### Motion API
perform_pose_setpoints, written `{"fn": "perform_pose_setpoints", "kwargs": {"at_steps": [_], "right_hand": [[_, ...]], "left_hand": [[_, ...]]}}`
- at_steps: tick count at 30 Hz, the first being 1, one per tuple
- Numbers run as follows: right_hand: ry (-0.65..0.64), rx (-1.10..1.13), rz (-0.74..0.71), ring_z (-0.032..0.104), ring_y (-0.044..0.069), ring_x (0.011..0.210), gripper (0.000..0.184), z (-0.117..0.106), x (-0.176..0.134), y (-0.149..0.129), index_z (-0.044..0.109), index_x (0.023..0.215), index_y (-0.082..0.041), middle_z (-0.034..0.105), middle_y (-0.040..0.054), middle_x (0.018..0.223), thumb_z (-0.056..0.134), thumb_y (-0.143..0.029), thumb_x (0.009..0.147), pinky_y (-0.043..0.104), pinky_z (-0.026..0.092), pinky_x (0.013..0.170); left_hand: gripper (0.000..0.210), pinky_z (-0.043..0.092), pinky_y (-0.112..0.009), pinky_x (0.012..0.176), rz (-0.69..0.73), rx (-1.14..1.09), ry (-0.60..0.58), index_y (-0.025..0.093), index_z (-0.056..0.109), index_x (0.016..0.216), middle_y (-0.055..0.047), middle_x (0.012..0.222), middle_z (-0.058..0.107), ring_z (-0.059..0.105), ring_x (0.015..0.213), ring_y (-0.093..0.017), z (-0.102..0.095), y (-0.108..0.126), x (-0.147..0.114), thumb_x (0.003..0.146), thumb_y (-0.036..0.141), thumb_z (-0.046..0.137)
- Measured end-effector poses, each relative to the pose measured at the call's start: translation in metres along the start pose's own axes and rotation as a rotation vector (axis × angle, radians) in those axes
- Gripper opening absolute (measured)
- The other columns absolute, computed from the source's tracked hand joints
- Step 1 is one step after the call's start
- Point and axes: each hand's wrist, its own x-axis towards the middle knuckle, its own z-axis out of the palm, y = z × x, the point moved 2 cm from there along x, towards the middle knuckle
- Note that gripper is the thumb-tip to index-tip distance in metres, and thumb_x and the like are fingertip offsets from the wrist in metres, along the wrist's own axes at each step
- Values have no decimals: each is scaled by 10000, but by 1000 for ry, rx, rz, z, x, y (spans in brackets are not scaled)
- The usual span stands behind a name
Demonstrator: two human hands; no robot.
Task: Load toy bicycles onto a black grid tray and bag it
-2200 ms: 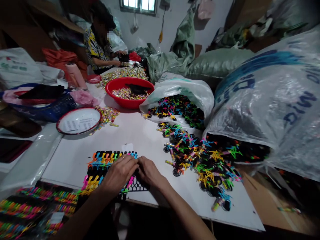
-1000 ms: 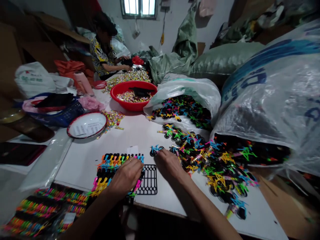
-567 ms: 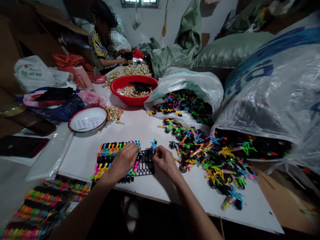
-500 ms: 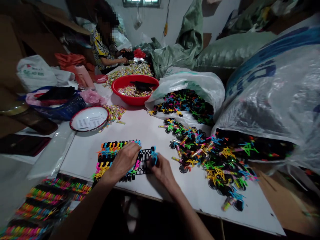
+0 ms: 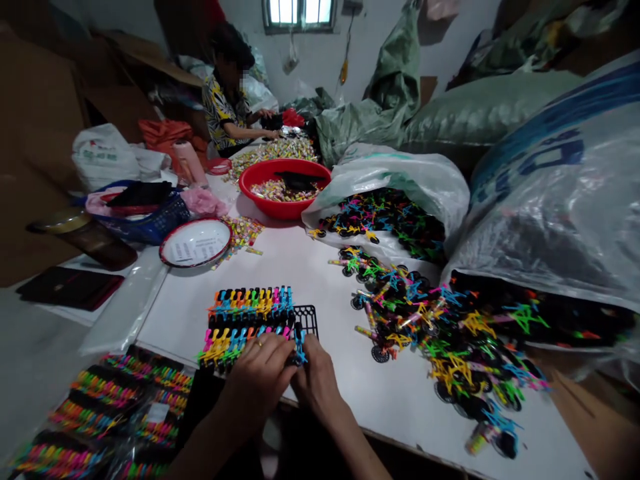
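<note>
A black plastic rack (image 5: 311,320) lies near the table's front edge, its right end showing bare grid. Two rows of small colourful toy bicycles (image 5: 250,303) stand packed on it. At the right end of the front row is a blue toy bicycle (image 5: 301,345). My right hand (image 5: 319,377) grips it from the right, fingers closed. From the left my left hand (image 5: 264,370), with a ring on one finger, closes its fingertips on the same bicycle. It covers part of the front row. The bicycle's lower contact with the rack is hidden by my fingers.
Loose toy bicycles (image 5: 425,327) spread to the right, below an open white sack (image 5: 390,160). Farther back are a red basin (image 5: 285,212) of candy-like pieces and an enamel dish (image 5: 196,243). Packed bicycle sets (image 5: 100,407) lie lower left. A person (image 5: 227,100) works behind.
My right hand has brought the blue bicycle down to the front row's end. My left hand has moved from the back row towards it. The view has shifted slightly.
</note>
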Motion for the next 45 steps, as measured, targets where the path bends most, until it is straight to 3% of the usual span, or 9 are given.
{"fn": "perform_pose_setpoints", "kwargs": {"at_steps": [7, 18, 23, 27, 29, 33, 36, 39, 45], "right_hand": [[-158, -156, -44, 511, 184, 679, 116, 1, 8, -4, 454, 863, -208, 538, 50, 788, 365, -142, 830, 278, 406, 608], [-237, -247, -74, 528, 173, 735, 98, -1, 13, -3, 483, 888, -187, 556, 49, 839, 385, -182, 889, 262, 399, 643], [-216, -224, -55, 526, 157, 713, 75, -2, 9, -2, 512, 883, -169, 576, 46, 834, 439, -176, 865, 250, 399, 627], [-500, -132, -76, 520, 100, 608, 76, -29, 33, 8, 575, 798, -175, 581, -27, 694, 511, -156, 834, 174, 368, 531], [-568, -263, -96, 541, 83, 616, 95, -51, 67, 16, 629, 827, -181, 610, -41, 703, 555, -125, 806, 153, 381, 556], [-162, -695, 68, 576, 163, 902, 261, -88, 153, 39, 614, 1061, -72, 605, 141, 1070, 456, -64, 854, 251, 416, 749], [-90, -748, 140, 509, 233, 1051, 318, -87, 184, 55, 602, 1041, -3, 537, 230, 1146, 330, -12, 877, 327, 400, 808], [-155, -780, 86, 502, 222, 1028, 333, -75, 172, 59, 628, 992, -61, 559, 185, 1112, 319, -7, 881, 325, 394, 825], [-315, -780, -100, 536, 181, 888, 218, -75, 93, 44, 628, 932, -146, 599, 100, 1011, 411, -163, 920, 269, 394, 783]], "left_hand": [[138, 496, -351, 808, 93, 11, 100, 176, 611, 974, -41, 861, 679, 619, 823, -198, 15, -11, 0, 902, 222, 502], [196, 475, -342, 712, 66, 116, 2, 178, 594, 768, -45, 764, 621, 575, 742, -197, 16, -7, 2, 908, 181, 457], [243, 468, -362, 778, 95, 42, 121, 159, 623, 921, -56, 844, 673, 609, 826, -211, 9, 0, 0, 944, 178, 381], [211, 473, -323, 806, 121, -33, 182, 168, 627, 909, -36, 829, 686, 625, 813, -180, 9, -5, -5, 933, 163, 418], [175, 486, -307, 801, 98, -45, 166, 182, 635, 901, -25, 827, 689, 632, 804, -169, 12, -10, -7, 912, 153, 462], [180, 511, -303, 793, 64, -41, 64, 205, 648, 914, -24, 851, 698, 649, 822, -167, 13, -14, -9, 900, 155, 475], [194, 518, -314, 798, 54, -60, 27, 202, 644, 911, -28, 849, 704, 655, 816, -171, 12, -12, -7, 906, 159, 455], [183, 528, -330, 782, 17, -68, 51, 192, 641, 953, -37, 875, 709, 654, 837, -187, 6, -10, -5, 913, 202, 462], [163, 524, -322, 771, -127, -55, 141, 199, 637, 983, -47, 937, 691, 644, 874, -190, -28, -26, -7, 887, 288, 541]]}}
